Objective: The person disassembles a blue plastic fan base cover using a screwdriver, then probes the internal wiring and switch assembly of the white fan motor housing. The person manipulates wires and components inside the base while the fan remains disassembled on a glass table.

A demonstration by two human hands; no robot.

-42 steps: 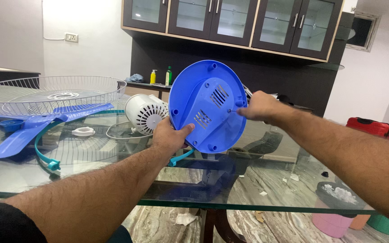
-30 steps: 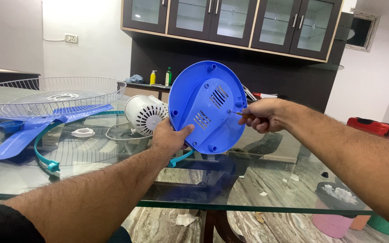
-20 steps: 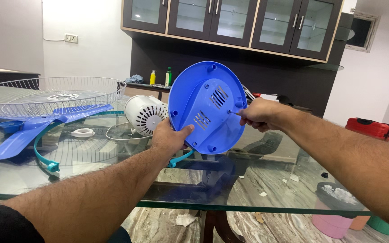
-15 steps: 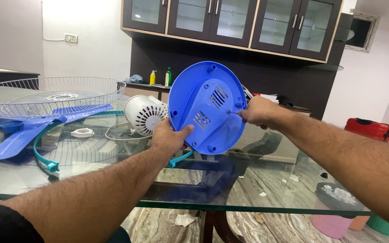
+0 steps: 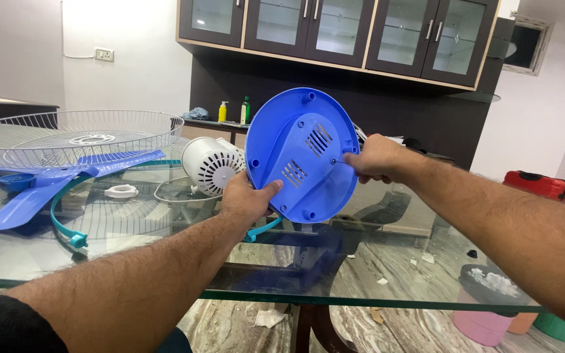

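A round blue fan base (image 5: 299,153) is tipped up on edge over the glass table (image 5: 374,261), its underside with vent slots facing me. My left hand (image 5: 246,199) grips its lower left rim. My right hand (image 5: 371,159) is closed at the base's right edge around a thin tool whose tip touches the underside; the tool itself is mostly hidden. Behind the base lies the white fan motor housing (image 5: 210,163).
Blue fan blades (image 5: 53,183), a teal guard ring (image 5: 67,222), a white nut (image 5: 121,191) and a white wire guard (image 5: 80,134) lie at the left. Dark cabinets stand behind. A pink bin (image 5: 488,307) and a red case (image 5: 537,185) sit on the floor right.
My right hand has shifted and turned slightly at the base's right edge, back and forth. The left hand and the base have stayed put.
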